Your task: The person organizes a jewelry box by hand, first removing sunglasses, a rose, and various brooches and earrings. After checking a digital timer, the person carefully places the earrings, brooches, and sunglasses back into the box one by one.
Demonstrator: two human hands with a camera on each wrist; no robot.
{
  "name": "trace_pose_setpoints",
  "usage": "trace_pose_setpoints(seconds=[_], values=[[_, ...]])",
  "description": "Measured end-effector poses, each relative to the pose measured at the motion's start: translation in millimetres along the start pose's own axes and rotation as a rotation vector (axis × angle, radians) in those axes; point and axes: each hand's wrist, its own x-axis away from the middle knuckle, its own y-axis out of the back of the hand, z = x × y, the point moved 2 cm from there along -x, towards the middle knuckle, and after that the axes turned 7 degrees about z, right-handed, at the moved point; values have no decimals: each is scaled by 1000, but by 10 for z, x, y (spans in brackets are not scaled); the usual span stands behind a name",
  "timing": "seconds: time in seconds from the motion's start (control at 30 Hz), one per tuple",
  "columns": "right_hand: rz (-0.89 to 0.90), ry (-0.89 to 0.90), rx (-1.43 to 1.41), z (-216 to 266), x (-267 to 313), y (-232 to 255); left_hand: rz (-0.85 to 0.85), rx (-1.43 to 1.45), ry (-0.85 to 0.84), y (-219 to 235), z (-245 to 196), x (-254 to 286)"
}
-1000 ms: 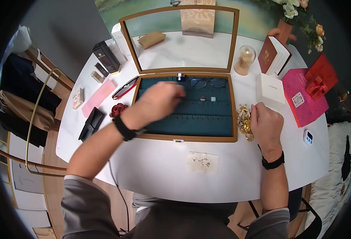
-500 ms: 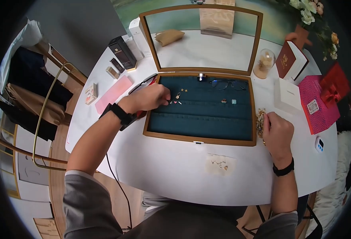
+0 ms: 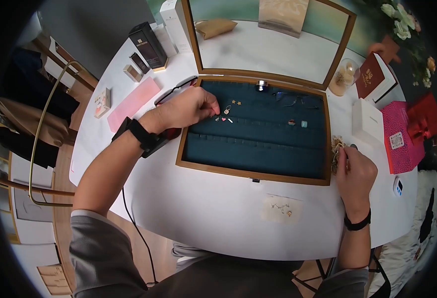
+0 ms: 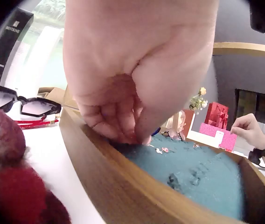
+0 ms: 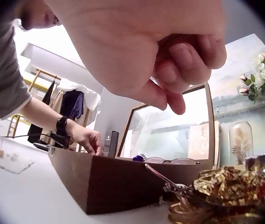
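Observation:
A shallow wooden jewelry box (image 3: 258, 164) lined in dark green stands on the table, its glass lid (image 3: 273, 47) raised. My left hand (image 3: 191, 107) reaches over its left side, thumb and fingertips brought together at the lining; I cannot tell whether they pinch anything. Right by those fingertips lie tiny earrings, among them a pink heart (image 3: 224, 119) and a white bar (image 3: 230, 120). Gold star earrings (image 3: 236, 103) and a round pendant piece (image 3: 227, 110) sit above. My right hand (image 3: 358, 171), fingers loosely curled, hovers over a gold jewelry pile (image 5: 230, 186) beside the box.
Rimless glasses (image 3: 298, 100), a silver ring-like piece (image 3: 261, 86) and a turquoise square (image 3: 304, 124) lie inside the box. In front is a card with a chain (image 3: 282, 208). Sunglasses (image 4: 34, 106) and a red scrunchie (image 4: 16, 172) flank its left side. A white box (image 3: 368, 120) stands right.
My left hand has gone from over the box's middle to its left side, uncovering the earrings, and has since shifted slightly. My right hand stays by the jewelry pile. The head view has turned.

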Motion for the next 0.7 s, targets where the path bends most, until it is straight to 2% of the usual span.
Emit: trace_pose_setpoints(seconds=[0.03, 0.1, 0.13, 0.2, 0.27, 0.4, 0.53, 0.7], values=[[-11, 8, -8, 48, -15, 30, -2, 10, -1, -13, 3, 5], [23, 17, -18, 171, -49, 143, -170, 128, 24, 4, -25, 30], [51, 20, -31, 236, -89, 207, -174, 135, 22, -3, -96, 68], [125, 24, -84, 368, -217, 366, -363, -109, -212, -39, -466, 223], [200, 25, -136, 495, -329, 369, -382, -149, -454, -253, -859, 360], [411, 293, -300, 829, -779, 88, -176, -244, -615, -1002, -1426, 365], [463, 517, -344, 1109, -1160, -527, -184, -322, -676, -1498, -1544, 251], [586, 510, -330, 1331, -1469, -1016, -223, -320, -681, -1634, -1606, 264]])
